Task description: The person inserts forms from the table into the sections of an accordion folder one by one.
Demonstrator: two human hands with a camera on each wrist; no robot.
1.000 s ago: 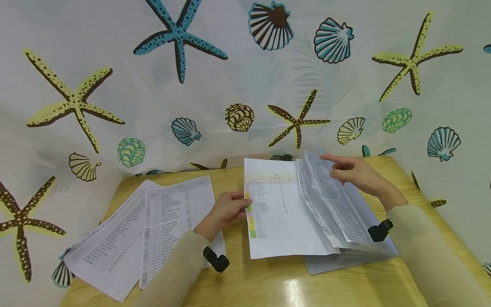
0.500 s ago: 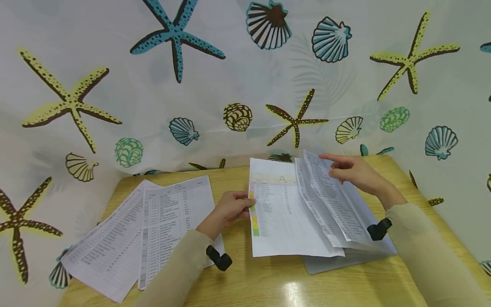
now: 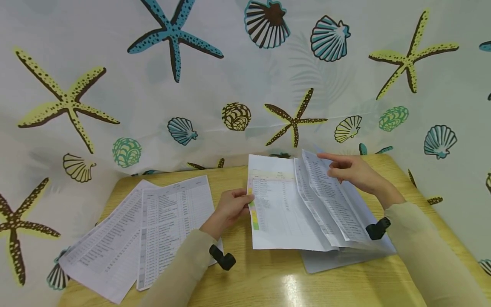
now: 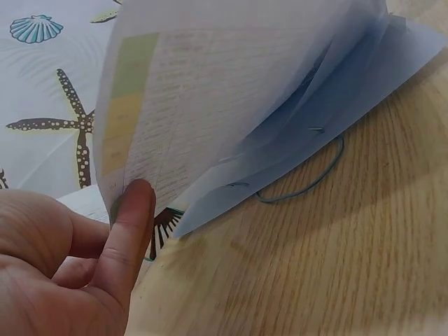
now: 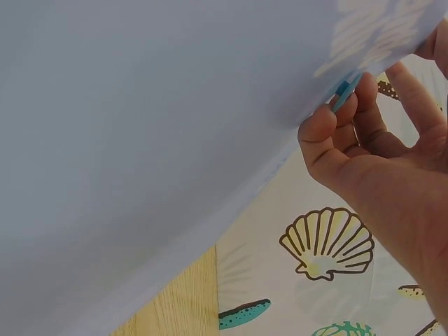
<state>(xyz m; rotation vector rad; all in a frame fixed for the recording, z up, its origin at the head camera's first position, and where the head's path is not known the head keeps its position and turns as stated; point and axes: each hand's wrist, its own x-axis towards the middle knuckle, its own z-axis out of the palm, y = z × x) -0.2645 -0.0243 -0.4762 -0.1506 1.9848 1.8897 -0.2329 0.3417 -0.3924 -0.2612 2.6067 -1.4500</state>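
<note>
One printed sheet (image 3: 281,217) with a colour-striped edge slants above a wooden table (image 3: 261,277), a person's left hand (image 3: 231,208) clamping its left margin between thumb and fingers. Beside it, the right hand (image 3: 354,172), its index finger extended and others curled, grips raised sheets (image 3: 331,198) near their upper edge, over a bluish folder (image 3: 324,262). Overlapping loose sheets (image 3: 174,226) lie at left before a starfish-and-shell cloth (image 3: 215,89).

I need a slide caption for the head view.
Left hand pinches white colour-edged paper sheet; right hand holds white printed pages.
</note>
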